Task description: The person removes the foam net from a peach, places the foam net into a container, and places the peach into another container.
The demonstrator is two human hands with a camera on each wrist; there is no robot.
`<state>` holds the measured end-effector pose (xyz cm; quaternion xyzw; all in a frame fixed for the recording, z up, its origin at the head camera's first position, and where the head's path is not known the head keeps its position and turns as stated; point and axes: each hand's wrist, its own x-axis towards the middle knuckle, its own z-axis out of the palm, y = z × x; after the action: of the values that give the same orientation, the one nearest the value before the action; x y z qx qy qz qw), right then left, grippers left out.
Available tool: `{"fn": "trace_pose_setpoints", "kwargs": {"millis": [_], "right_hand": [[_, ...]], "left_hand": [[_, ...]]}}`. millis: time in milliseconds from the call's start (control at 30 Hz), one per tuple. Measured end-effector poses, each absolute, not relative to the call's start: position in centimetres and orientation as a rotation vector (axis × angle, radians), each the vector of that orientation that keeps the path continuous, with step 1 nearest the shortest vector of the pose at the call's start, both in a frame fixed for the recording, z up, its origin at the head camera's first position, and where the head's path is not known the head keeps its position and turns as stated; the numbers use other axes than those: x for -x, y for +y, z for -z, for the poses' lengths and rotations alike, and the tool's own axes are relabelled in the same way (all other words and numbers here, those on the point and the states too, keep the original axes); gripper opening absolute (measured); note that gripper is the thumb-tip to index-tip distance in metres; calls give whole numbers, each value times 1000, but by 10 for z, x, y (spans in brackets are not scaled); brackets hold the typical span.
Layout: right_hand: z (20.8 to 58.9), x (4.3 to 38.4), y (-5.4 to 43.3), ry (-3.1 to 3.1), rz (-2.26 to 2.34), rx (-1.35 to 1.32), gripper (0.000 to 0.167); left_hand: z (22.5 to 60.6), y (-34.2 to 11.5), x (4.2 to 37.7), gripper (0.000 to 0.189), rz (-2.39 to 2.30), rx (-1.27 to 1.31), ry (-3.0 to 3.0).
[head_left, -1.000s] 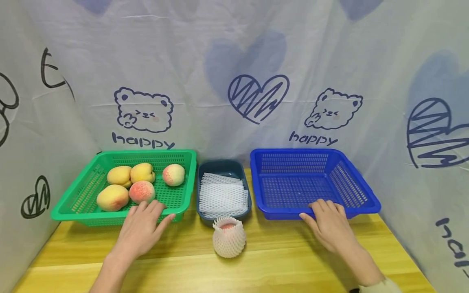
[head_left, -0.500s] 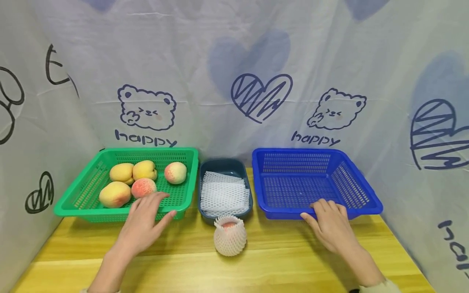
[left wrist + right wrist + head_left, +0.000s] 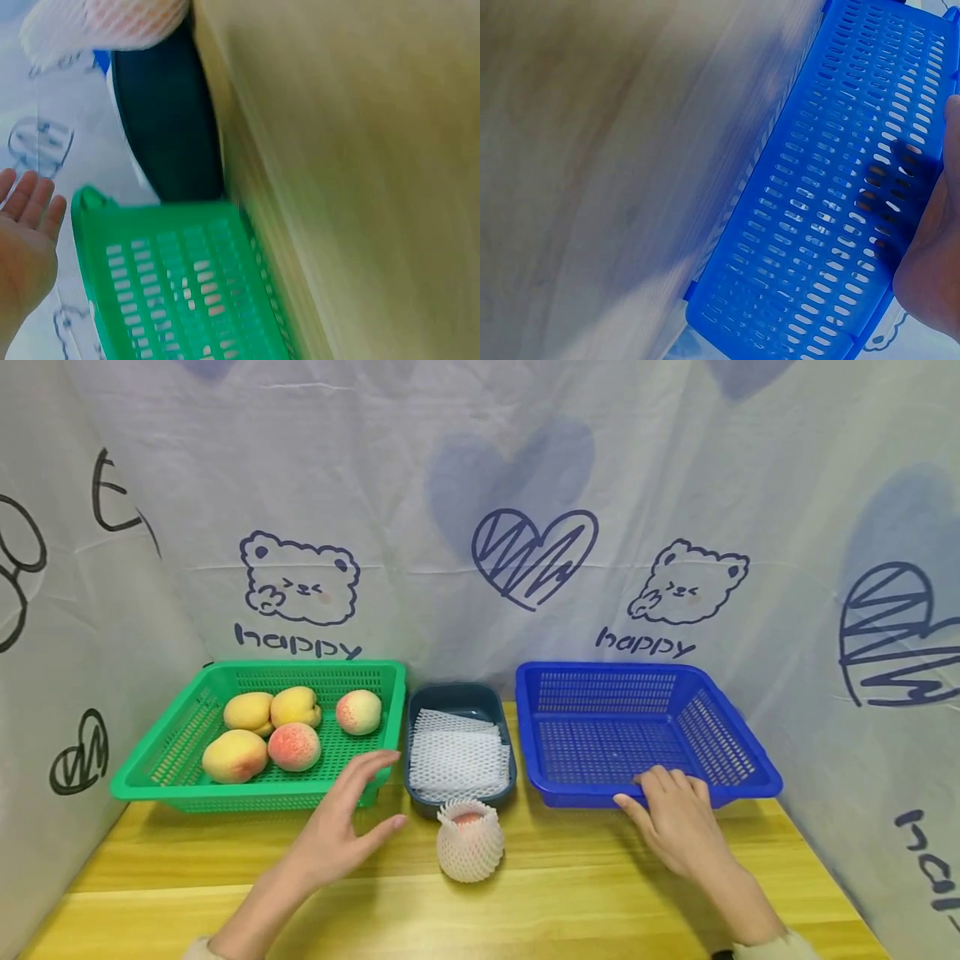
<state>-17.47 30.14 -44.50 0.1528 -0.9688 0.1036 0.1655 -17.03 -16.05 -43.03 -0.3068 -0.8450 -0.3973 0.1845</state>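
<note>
My left hand (image 3: 333, 835) is held in the air with spread fingers, in front of the green basket's right corner. It holds nothing. To its right, a peach in a white foam net sleeve (image 3: 470, 846) stands on the table. My right hand (image 3: 677, 818) holds the front rim of the blue basket (image 3: 540, 789); its fingers reach over the rim, and in the right wrist view skin shows through the slots. The green basket (image 3: 150, 789) contains several peaches (image 3: 295, 747), yellow and reddish. Between the baskets, a dark tray (image 3: 457, 695) holds white foam net sleeves (image 3: 457, 764).
The baskets and tray line the back of the wooden table (image 3: 525, 910). Right behind them hangs a white printed curtain (image 3: 420, 602), which also encloses both sides. The netted peach stands directly in front of the tray.
My left hand has left the green basket's front rim and moved right, towards the netted peach, its thumb and fingers spreading apart. My right hand has stayed on the blue basket.
</note>
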Motion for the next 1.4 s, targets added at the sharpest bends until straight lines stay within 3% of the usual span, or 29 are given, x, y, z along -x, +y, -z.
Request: {"fn": "trace_pose_setpoints", "kwargs": {"millis": [300,900,1400], "right_hand": [[446,176,302,-2758,-294,-428,37],[447,176,303,-2753,-301,-438,37],[445,175,303,-2760,-303,-430,37]], "left_hand": [[442,-140,171,66,1319,1134,-2521],[460,-106,190,83,1366,1210,-2842],[462,-93,199,75,1447,1260,-2827]]}}
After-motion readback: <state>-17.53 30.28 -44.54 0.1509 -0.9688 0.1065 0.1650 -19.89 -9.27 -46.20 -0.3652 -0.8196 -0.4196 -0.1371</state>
